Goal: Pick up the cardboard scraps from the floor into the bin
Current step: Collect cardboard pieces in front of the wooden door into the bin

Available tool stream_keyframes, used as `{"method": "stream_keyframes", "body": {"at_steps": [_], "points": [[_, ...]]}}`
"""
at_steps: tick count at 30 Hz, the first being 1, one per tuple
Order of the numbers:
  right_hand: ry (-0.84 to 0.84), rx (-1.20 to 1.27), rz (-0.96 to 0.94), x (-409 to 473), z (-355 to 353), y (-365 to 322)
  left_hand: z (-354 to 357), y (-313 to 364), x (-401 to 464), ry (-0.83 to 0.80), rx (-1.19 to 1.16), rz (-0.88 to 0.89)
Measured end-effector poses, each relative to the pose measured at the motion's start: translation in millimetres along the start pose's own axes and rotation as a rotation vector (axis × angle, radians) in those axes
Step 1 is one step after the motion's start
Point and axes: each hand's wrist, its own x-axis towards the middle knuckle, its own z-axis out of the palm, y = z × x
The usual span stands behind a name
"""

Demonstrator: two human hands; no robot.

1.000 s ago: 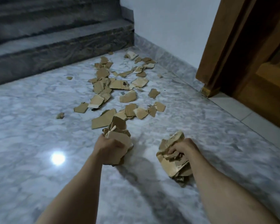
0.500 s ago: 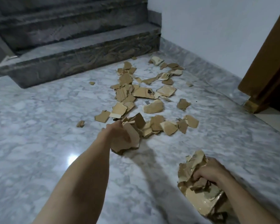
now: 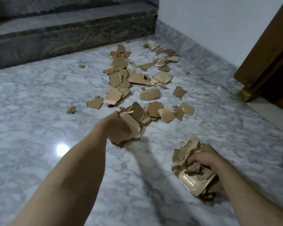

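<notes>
Cardboard scraps lie strewn across the marble floor from mid-frame up toward the dark stair step at upper left. The left hand, at centre, grips a stack of pieces at the near edge of the litter, likely so it can gather more. The right hand, lower right, clutches a crumpled bundle low over the floor. No bin shows anywhere, so both handfuls serve as the only holders.
</notes>
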Motion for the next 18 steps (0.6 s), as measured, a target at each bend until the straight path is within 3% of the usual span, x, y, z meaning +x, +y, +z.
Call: {"method": "stream_keyframes", "body": {"at_steps": [4,9,14,18], "points": [[0.009,0.011,-0.03,33,12,21,27,7,-22,-0.07,-0.041,0.053],[0.002,0.195,-0.051,-33,16,-8,59,18,-58,-0.186,-0.078,0.101],[-0.054,0.526,-0.117,-52,20,-24,65,2,-93,-0.254,-0.507,0.119],[-0.151,0.582,-0.141,-92,2,-50,31,7,-158,-0.27,-0.744,0.088]]}}
